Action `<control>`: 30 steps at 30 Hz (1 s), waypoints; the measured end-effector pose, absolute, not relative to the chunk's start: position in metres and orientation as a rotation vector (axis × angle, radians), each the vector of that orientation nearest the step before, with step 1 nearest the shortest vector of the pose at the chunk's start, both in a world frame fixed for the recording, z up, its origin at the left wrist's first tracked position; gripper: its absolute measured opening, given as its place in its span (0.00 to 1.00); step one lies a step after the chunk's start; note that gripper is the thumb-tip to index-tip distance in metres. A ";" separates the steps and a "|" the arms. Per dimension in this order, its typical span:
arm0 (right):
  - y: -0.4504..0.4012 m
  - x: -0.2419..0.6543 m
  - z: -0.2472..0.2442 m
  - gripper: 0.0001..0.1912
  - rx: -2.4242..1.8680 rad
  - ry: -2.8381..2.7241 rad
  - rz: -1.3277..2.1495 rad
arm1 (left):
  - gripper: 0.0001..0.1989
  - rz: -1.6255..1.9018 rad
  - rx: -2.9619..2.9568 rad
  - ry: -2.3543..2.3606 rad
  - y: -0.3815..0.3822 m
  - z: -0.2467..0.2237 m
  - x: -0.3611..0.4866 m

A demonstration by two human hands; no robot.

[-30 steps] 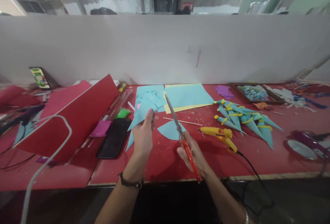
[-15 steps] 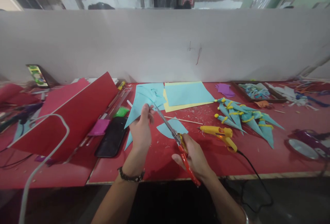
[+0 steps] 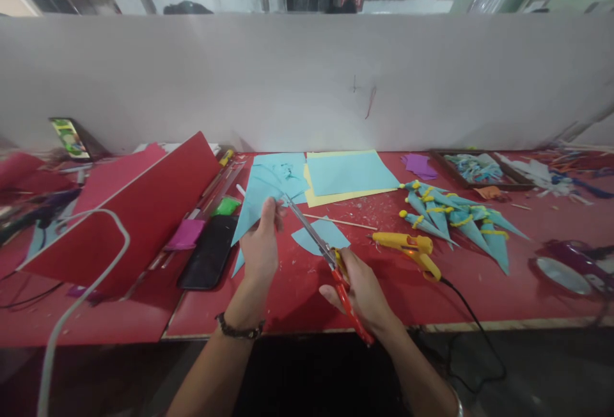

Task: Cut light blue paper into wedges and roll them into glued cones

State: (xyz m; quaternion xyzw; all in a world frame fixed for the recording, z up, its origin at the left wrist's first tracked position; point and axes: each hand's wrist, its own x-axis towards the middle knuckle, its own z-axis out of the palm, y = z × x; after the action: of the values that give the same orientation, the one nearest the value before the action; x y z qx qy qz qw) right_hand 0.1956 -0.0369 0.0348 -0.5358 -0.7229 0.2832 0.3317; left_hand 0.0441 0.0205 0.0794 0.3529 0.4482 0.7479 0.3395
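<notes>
Head view, right fingers (image 3: 354,266) around scissors (image 3: 329,255)

"What's the table (image 3: 297,305) like?"
"Red."
"On its right?"
"A yellow glue gun (image 3: 407,244), just beside blue cones (image 3: 472,233) with yellow trim."
"Middle?"
"A blue paper piece (image 3: 333,236) and a thin stick (image 3: 346,222)."
"Left?"
"A black slab (image 3: 207,257)."

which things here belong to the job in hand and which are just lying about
Belong:
scissors, in the right hand
blue paper, in the left hand
loose blue piece, probably
blue cones, likely, by matching colour

Seemingly just lying about:
black phone-like slab
green packet
purple pieces
</notes>
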 end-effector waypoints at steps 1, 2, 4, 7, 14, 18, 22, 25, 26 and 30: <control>-0.037 0.196 0.034 0.20 -1.396 -1.887 0.738 | 0.14 1.943 0.952 1.168 0.020 0.078 0.044; -0.037 0.196 0.034 0.20 -1.392 -1.887 0.735 | 0.14 1.924 0.990 1.170 0.020 0.077 0.043; -0.036 0.196 0.033 0.20 -1.370 -1.895 0.737 | 0.14 1.852 1.065 1.195 0.019 0.075 0.042; -0.034 0.198 0.032 0.17 -1.329 -1.908 0.764 | 0.15 1.725 1.156 1.235 0.017 0.072 0.040; -0.033 0.200 0.033 0.17 -1.240 -1.947 0.855 | 0.16 1.634 1.281 1.262 0.016 0.077 0.034; -0.034 0.197 0.035 0.20 -1.229 -1.933 0.883 | 0.15 1.621 1.262 1.283 0.018 0.076 0.033; -0.033 0.197 0.034 0.22 -1.247 -1.899 0.926 | 0.15 1.600 1.309 1.256 0.021 0.073 0.030; -0.033 0.199 0.033 0.21 -1.252 -1.893 0.945 | 0.15 1.585 1.293 1.243 0.023 0.072 0.029; -0.033 0.199 0.033 0.21 -1.247 -1.898 0.942 | 0.15 1.581 1.285 1.247 0.023 0.072 0.028; -0.032 0.200 0.033 0.19 -1.232 -1.920 0.853 | 0.16 1.538 1.300 1.292 0.019 0.073 0.028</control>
State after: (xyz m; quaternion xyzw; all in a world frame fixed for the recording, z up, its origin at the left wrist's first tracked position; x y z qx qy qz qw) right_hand 0.2004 -0.0322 0.0330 -0.4746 -0.7397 0.3288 0.3457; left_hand 0.0282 0.0194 0.0727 0.5055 0.5026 0.5983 0.3658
